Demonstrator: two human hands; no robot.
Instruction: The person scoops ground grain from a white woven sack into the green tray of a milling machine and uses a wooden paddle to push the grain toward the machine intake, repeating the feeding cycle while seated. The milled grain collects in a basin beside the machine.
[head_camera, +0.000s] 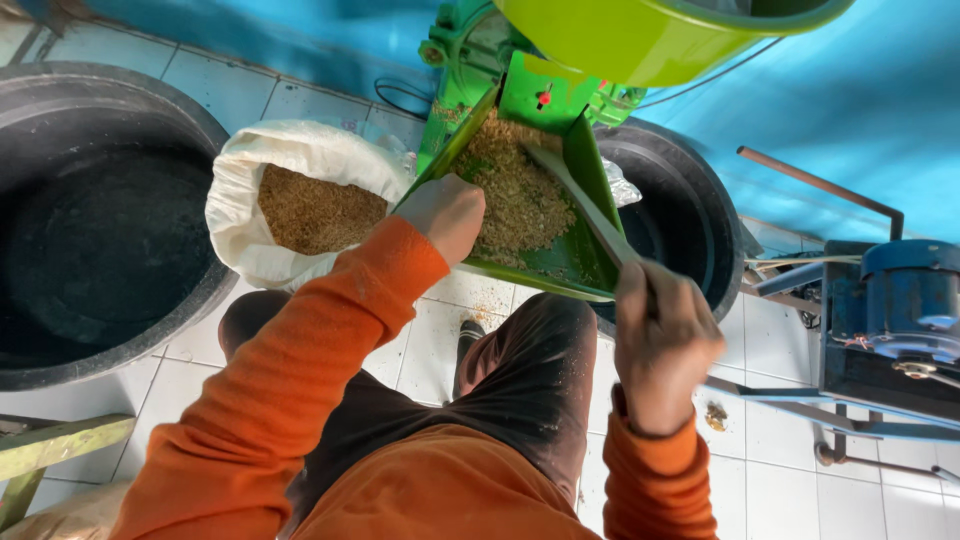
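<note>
A green machine has a sloping feed tray (585, 180) holding a heap of brown, chaff-like grain meal (515, 190). My left hand (447, 212) rests in the meal at the tray's lower left edge, its fingers buried in it. In my right hand (660, 335) is a flat wooden stick (580, 195), whose far end lies in the meal on the tray. Both my sleeves are orange. To the left of the tray stands an open white sack (250, 215), rolled down at the rim and filled with the same brown meal.
A large black tub (60, 95) fills the left side. A second black tub (700, 215) stands behind the tray on the right. A yellow-green bowl-shaped hopper (640, 40) hangs above. A blue motor (905, 290) on a metal frame sits at the right. The floor is white tile.
</note>
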